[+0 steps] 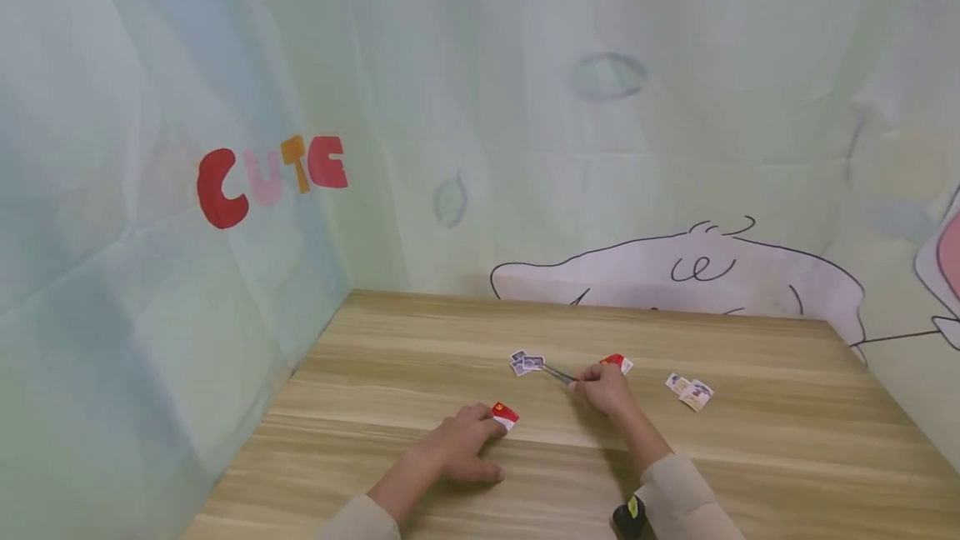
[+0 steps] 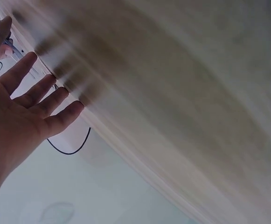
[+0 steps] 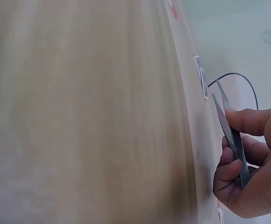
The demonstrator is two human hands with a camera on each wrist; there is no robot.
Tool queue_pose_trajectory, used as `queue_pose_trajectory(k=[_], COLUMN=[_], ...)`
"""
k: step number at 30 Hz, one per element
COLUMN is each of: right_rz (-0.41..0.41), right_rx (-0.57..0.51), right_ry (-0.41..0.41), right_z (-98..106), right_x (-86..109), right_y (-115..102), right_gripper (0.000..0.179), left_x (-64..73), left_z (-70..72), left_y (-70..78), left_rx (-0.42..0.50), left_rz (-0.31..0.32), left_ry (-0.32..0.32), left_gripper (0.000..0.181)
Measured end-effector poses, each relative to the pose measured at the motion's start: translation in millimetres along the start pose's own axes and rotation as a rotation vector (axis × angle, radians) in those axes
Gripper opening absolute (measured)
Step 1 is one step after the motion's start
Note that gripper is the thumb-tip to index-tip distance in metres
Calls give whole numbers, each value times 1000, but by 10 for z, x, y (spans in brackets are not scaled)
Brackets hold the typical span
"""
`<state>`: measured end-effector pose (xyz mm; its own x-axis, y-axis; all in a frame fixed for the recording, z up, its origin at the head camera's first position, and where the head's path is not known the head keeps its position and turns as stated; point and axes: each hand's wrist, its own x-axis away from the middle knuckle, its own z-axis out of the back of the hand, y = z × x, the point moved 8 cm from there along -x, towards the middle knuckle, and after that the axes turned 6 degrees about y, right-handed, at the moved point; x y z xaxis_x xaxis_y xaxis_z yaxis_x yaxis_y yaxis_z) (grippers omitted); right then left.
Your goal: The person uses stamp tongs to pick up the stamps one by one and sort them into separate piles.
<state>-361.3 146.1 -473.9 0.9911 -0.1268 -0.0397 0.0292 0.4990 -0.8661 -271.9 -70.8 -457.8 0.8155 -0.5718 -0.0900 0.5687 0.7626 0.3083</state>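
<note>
My right hand (image 1: pixel 606 388) pinches a pair of metal tweezers (image 3: pixel 233 140) between thumb and fingers. In the right wrist view the tweezer tips stand slightly apart, close to a white-edged paper piece (image 3: pixel 201 77). From the head view, those tips reach a small cluster of purple-grey, stamp-like pieces (image 1: pixel 525 363); whether they touch is too small to tell. My left hand (image 1: pixel 465 444) lies low over the table, fingers extended, its fingertips at a red and white stamp-like piece (image 1: pixel 505 413). Another red and white piece (image 1: pixel 617 362) is partly hidden behind my right hand.
Several beige, stamp-like pieces (image 1: pixel 693 392) lie overlapping right of my right hand. A black object with a yellow mark (image 1: pixel 630 517) is at my right sleeve. The wood-grain table (image 1: pixel 390 348) meets printed cloth walls (image 1: pixel 450 107) at its back and left.
</note>
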Motion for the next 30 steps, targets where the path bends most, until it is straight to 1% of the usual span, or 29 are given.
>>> queue_pose_trajectory(k=[5, 12, 19, 26, 30], right_rz=[28, 19, 23, 80, 95], right_rx=[-37, -82, -62, -56, -49], right_ry=[1, -30, -61, -95, -122], right_z=[5, -2, 14, 1, -28], right_x=[75, 166, 249, 305, 338], right_y=[-24, -17, 33, -1, -11], right_gripper=[8, 8, 7, 9, 11], left_x=[3, 17, 41, 33, 28], left_z=[21, 47, 22, 15, 18], left_y=[31, 0, -30, -47, -36], left_rx=[5, -20, -40, -62, -49], left_rz=[-3, 12, 21, 9, 5], left_ry=[5, 15, 5, 18, 10], left_gripper=[54, 55, 59, 62, 62])
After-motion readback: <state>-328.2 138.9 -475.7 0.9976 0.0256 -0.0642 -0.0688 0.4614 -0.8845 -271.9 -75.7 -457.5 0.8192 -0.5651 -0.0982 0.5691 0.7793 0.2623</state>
